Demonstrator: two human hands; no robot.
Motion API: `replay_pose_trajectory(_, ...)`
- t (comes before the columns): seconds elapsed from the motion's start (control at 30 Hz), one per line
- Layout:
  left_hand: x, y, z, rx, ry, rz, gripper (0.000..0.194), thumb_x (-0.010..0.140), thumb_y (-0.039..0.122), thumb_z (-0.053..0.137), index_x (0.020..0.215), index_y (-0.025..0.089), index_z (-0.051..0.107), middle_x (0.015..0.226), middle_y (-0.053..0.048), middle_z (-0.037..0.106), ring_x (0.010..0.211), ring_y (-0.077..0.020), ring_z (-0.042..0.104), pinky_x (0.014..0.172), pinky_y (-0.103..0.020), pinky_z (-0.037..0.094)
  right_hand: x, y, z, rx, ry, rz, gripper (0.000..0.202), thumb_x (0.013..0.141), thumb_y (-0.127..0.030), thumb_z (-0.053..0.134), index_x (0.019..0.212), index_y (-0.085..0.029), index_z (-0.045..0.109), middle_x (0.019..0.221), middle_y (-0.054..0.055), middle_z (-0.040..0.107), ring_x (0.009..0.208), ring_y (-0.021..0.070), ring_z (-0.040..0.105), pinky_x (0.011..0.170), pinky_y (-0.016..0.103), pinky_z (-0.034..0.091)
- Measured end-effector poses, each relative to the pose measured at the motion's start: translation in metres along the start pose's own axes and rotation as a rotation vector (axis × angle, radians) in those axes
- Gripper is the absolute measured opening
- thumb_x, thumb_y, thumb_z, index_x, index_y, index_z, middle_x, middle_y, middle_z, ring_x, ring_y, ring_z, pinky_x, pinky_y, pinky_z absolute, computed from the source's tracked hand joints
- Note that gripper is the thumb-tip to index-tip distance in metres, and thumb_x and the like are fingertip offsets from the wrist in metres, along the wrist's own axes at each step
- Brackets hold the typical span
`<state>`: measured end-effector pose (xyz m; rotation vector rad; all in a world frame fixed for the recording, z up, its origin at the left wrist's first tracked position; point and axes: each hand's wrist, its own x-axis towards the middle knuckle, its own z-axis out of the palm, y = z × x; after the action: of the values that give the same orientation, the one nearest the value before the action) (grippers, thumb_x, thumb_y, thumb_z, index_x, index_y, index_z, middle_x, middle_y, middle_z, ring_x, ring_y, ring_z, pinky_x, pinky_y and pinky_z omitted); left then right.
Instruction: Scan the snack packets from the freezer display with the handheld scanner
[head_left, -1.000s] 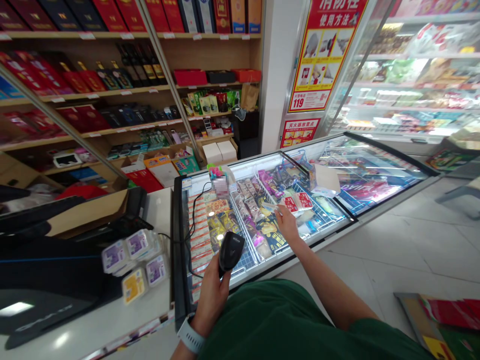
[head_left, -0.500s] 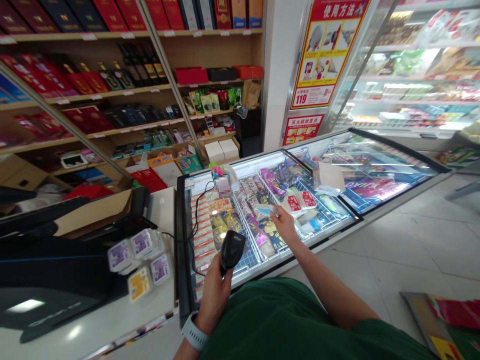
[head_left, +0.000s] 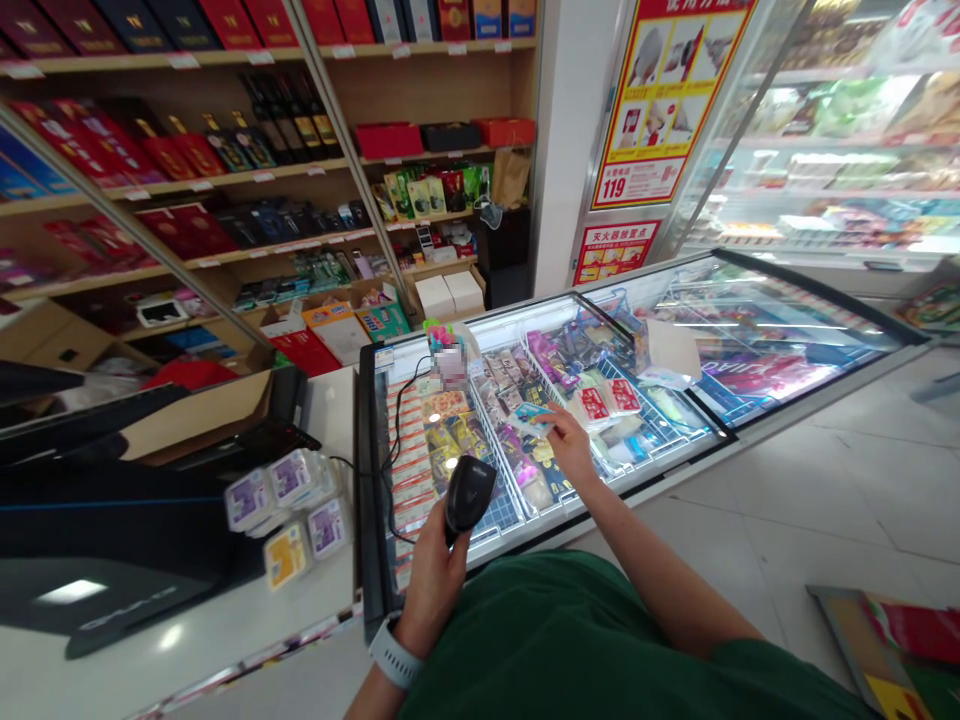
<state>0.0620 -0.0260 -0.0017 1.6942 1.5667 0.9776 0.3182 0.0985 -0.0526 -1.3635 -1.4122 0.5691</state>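
Note:
My left hand (head_left: 433,575) is closed round the handle of a black barcode scanner (head_left: 469,492), whose head points up and away over the chest freezer's glass. A black cable (head_left: 393,425) lies in loops on the left of the freezer top. In my right hand (head_left: 568,440) is a small clear pack with a blue label (head_left: 529,418), pinched between thumb and fingers above the freezer. Just beyond that hand, white packs with red labels (head_left: 609,400) rest on the glass. Nearby stands an open cardboard box (head_left: 670,350).
Several clear tubs with purple or yellow labels (head_left: 291,490) are stacked on the white counter (head_left: 247,620) at left, beside a black checkout machine (head_left: 127,530). The chest freezer (head_left: 720,440) stretches right. Shelves of boxes and bottles (head_left: 420,60) line the back; a lit fridge (head_left: 847,150) stands at right.
The blue-labelled pack has tilted in my right hand, so its label shows more. My left hand still grips the scanner. The whole view has shifted slightly.

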Motion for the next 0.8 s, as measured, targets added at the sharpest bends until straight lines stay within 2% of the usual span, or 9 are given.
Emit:
replay_pose_trajectory(0.2,0.0,-0.004,0.002,-0.008,-0.018,0.009,0.04,0.088,0.027,0.052,0.126,0.015,0.052,0.121,-0.014,0.064,0.112,-0.0285,0.06,0.094,-0.042,0.048,0.004,0.005,0.002,0.18,0.006,0.053,0.034,0.076,-0.016,0.048,0.096,-0.024,0.074,0.111,0.004,0.07,0.113,0.0213,0.06,0.101,0.038,0.043)
replay_pose_trajectory(0.3,0.0,-0.006,0.003,-0.009,-0.01,0.008,0.041,0.088,0.027,0.052,0.128,0.015,0.051,0.121,-0.015,0.064,0.113,-0.0288,0.06,0.095,-0.042,0.048,0.006,0.005,0.003,0.322,-0.032,0.186,0.027,0.071,-0.019,0.054,0.089,-0.024,0.074,0.105,0.003,0.071,0.101,0.0215,0.063,0.09,0.035,0.048)
replay_pose_trajectory(0.43,0.0,-0.005,0.002,-0.005,-0.002,0.005,0.042,0.089,0.028,0.053,0.128,0.014,0.051,0.12,-0.015,0.064,0.112,-0.0295,0.061,0.094,-0.043,0.049,0.005,-0.002,0.004,0.694,-0.173,0.449,0.026,0.063,-0.022,0.06,0.086,-0.022,0.072,0.088,0.001,0.071,0.078,0.0171,0.063,0.072,0.029,0.049)
replay_pose_trajectory(0.5,0.0,-0.004,0.002,-0.01,-0.004,0.008,0.042,0.089,0.028,0.053,0.128,0.014,0.051,0.12,-0.015,0.064,0.112,-0.0294,0.061,0.094,-0.043,0.048,0.004,-0.008,0.005,0.833,-0.212,0.516,0.024,0.063,-0.023,0.061,0.084,-0.021,0.071,0.085,0.002,0.07,0.074,0.0154,0.062,0.068,0.027,0.048)
replay_pose_trajectory(0.6,0.001,-0.002,0.001,-0.018,-0.006,0.011,0.041,0.088,0.028,0.053,0.127,0.014,0.052,0.121,-0.015,0.064,0.113,-0.0294,0.06,0.095,-0.043,0.048,0.002,-0.016,0.006,0.898,-0.242,0.553,0.02,0.064,-0.024,0.067,0.084,-0.021,0.071,0.084,0.001,0.069,0.073,0.0136,0.061,0.068,0.026,0.048)
replay_pose_trajectory(0.8,0.0,-0.005,0.001,-0.016,0.002,0.011,0.042,0.088,0.029,0.053,0.127,0.014,0.051,0.124,-0.016,0.062,0.116,-0.0302,0.059,0.098,-0.045,0.047,0.002,-0.022,0.011,0.954,-0.283,0.597,0.051,0.058,-0.018,0.075,0.107,-0.027,0.066,0.097,-0.001,0.07,0.083,0.0148,0.064,0.074,0.027,0.05)
